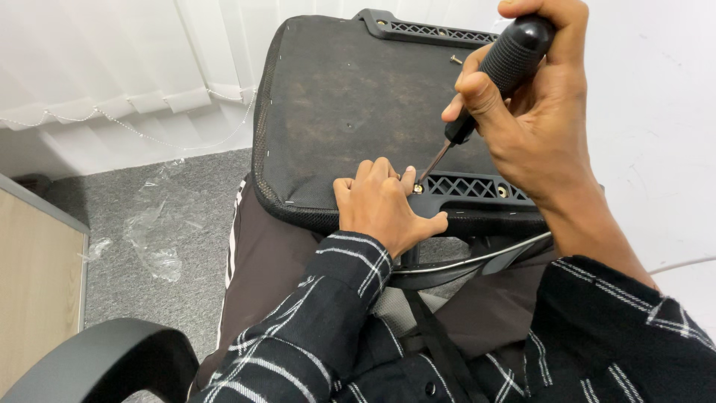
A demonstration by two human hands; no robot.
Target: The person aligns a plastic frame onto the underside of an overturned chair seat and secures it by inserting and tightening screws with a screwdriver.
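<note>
An upturned black chair seat [350,112] rests on my lap, its fabric underside facing up. A black plastic lattice bracket [466,186] lies along its near edge, another [432,30] along the far edge. My right hand [537,112] grips a black-handled screwdriver [507,60], its tip set on a screw [418,188] at the near bracket's left end. Resting on the seat's near edge, my left hand [384,205] has its fingertips right beside that screw. A loose screw [456,59] lies on the seat near the far bracket.
A black chair armrest [104,358] curves at the bottom left. Clear crumpled plastic wrap [153,239] lies on the grey carpet [112,216]. A wooden panel [33,283] stands at the left. White vertical blinds [112,67] hang behind; a white wall [656,112] is to the right.
</note>
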